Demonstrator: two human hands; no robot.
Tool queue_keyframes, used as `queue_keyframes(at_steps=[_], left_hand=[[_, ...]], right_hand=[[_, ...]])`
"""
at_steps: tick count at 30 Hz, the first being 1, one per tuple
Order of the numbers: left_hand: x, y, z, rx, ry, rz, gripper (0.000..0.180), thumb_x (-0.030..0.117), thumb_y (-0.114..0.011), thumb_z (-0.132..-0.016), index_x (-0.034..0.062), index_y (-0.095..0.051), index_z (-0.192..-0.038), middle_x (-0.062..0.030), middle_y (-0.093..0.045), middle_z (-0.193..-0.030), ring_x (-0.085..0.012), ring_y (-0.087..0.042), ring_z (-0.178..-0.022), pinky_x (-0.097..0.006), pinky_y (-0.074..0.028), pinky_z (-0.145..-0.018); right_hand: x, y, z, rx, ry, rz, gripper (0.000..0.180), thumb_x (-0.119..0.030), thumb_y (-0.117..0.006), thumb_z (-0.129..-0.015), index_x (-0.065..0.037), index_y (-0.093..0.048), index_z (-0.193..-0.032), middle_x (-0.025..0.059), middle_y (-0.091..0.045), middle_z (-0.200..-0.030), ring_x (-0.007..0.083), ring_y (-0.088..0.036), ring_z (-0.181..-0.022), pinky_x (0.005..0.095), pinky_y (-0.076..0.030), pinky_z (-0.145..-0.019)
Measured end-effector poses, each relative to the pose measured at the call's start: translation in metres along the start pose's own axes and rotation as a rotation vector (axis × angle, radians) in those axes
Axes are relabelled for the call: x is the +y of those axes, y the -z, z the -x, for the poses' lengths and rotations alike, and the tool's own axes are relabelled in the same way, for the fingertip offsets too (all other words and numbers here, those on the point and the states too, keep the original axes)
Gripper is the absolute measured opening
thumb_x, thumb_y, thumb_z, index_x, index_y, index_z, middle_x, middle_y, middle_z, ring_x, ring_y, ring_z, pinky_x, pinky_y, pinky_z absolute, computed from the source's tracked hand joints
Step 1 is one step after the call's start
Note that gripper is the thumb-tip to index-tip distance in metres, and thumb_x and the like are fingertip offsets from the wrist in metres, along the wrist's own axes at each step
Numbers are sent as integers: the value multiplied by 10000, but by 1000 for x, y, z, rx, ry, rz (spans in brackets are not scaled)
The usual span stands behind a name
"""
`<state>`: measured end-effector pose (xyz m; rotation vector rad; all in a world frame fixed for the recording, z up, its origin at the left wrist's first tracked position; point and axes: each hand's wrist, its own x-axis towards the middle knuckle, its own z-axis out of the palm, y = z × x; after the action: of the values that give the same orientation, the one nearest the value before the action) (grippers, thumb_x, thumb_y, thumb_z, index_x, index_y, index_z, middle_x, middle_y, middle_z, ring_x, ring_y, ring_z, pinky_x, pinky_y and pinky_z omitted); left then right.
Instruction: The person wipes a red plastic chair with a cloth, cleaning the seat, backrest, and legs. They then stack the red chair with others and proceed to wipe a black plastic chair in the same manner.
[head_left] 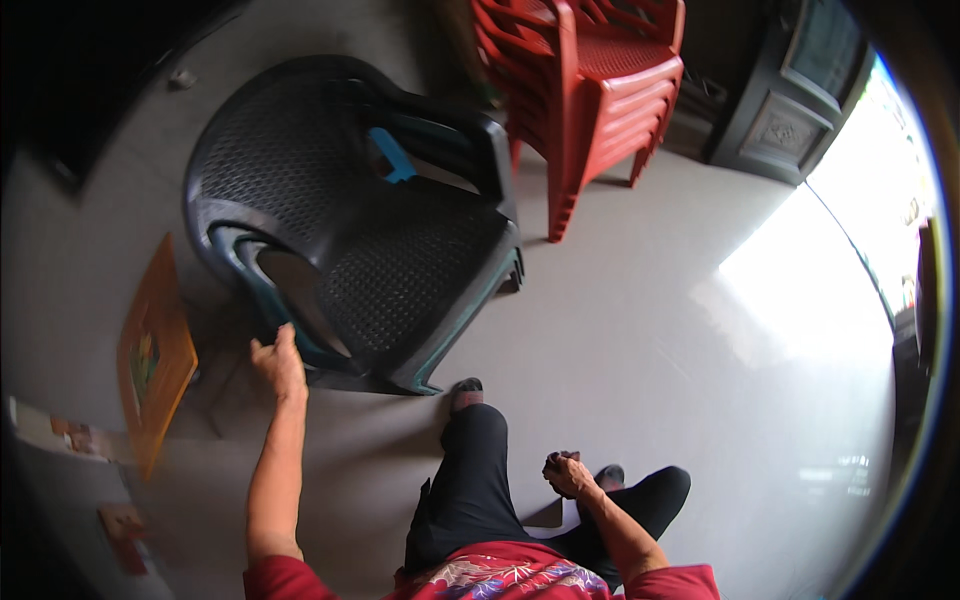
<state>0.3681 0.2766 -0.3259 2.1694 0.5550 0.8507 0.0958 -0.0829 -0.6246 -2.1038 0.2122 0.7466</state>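
A dark grey plastic armchair (400, 265) with a woven-pattern seat stands ahead of me, slightly left, stacked on a blue-green one (240, 265). My left hand (280, 368) reaches forward beside the near armrest of these chairs, its fingers stretched out and nothing seen in them. Whether it touches the armrest I cannot tell. My right hand (572, 477) is closed around a dark, crumpled cloth (553, 465) in front of my right leg. Much of the cloth is hidden by the fingers. A bright blue piece (392, 155) shows at the chair's far armrest.
Stacked red plastic chairs (620, 100) stand beyond the dark ones. At the left, an orange-brown wooden panel (160, 355) is tilted near the chairs. A dark carved door (790, 110) stands at the far right by a bright opening. Pale, shiny floor (680, 350) lies underfoot.
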Motion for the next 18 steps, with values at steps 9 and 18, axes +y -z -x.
queue_keyframes(at_steps=[9, 18], left_hand=[[-35, -39, -16, -1, -40, 118, 555, 230, -621, -703, -207, -487, -1018, -318, -612, -864, -434, -605, -808, -433, -464, -790], [-46, -37, -32, 20, 21, -29, 715, 253, -584, -812, -193, -320, -1304, -389, -440, -1258, -438, -502, -1148, -438, -410, -998]], right_hand=[[-22, 40, 26, 280, 13, -495, 378, -411, -618, -813, -72, -585, -978, 148, -624, -756, 278, -615, -725, 395, -477, -667], [-90, 39, 82, 169, 182, -483, 376, -410, -547, -814, -55, -555, -937, 133, -598, -724, 294, -597, -678, 409, -469, -638]])
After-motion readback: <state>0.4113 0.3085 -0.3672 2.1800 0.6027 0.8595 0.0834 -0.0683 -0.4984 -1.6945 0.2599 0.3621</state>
